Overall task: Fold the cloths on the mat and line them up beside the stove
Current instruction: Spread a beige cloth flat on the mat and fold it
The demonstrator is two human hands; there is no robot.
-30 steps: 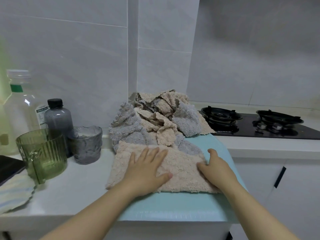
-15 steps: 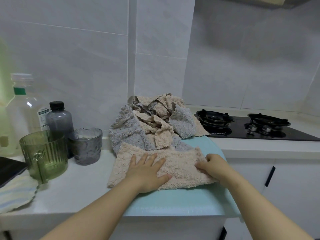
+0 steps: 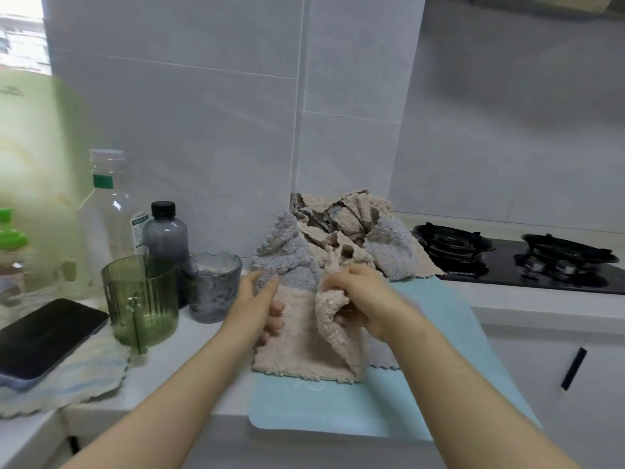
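A beige cloth (image 3: 301,346) lies on the light blue mat (image 3: 422,394), its right side lifted and folded over toward the left. My right hand (image 3: 362,299) grips that lifted right edge above the cloth. My left hand (image 3: 260,302) holds the cloth's left edge, fingers curled under it and thumb up. Behind them a heap of beige and grey cloths (image 3: 338,238) is piled against the wall. The black gas stove (image 3: 517,262) sits to the right of the heap.
Left of the mat stand a green ribbed cup (image 3: 140,299), a grey glass (image 3: 214,286), a dark bottle (image 3: 165,231) and a clear bottle (image 3: 108,211). A phone (image 3: 44,336) lies on a striped cloth (image 3: 67,380) at far left.
My right hand has lifted the beige cloth's right side and carried it leftward over the cloth. My left hand went from pressing flat on the cloth to holding its left edge.
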